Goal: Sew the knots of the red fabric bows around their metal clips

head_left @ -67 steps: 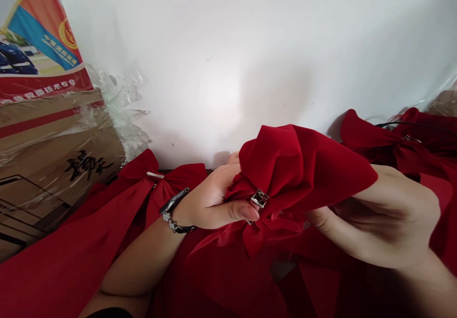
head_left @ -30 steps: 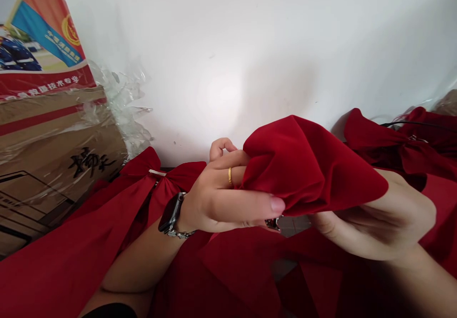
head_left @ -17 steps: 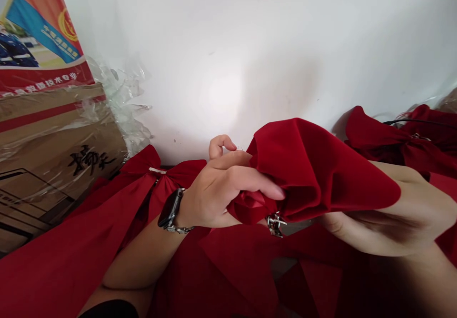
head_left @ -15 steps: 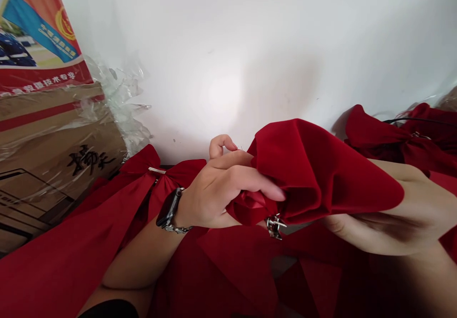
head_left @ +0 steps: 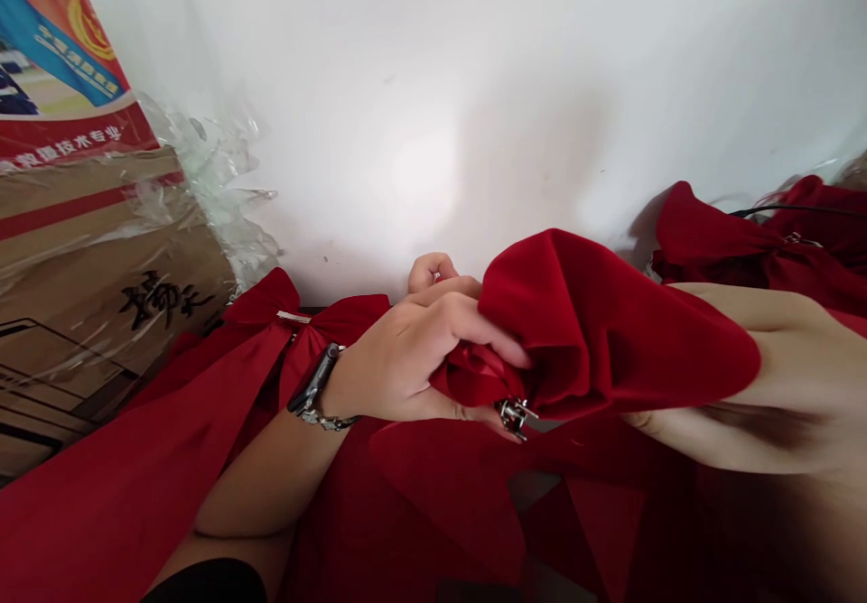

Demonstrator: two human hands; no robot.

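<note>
I hold a red cloth bow (head_left: 596, 323) up in front of a white wall. A small silver buckle (head_left: 513, 415) hangs at its gathered middle. My left hand (head_left: 413, 359), with a watch on the wrist, is closed round the gathered cloth right beside the buckle. My right hand (head_left: 759, 395) is under the bow's right loop, its fingers curled and mostly hidden by the cloth, gripping the bow from below.
More red bows lie about: one with a silver buckle (head_left: 293, 317) at the back left, others at the far right (head_left: 745, 242). A plastic-wrapped cardboard box (head_left: 88, 269) with a printed poster stands at the left. Red cloth (head_left: 440, 513) covers the surface below.
My left hand has shifted from pinching the bow's front to wrapping round the gathered middle, and the buckle has turned to hang underneath. The view has drifted a little to the right.
</note>
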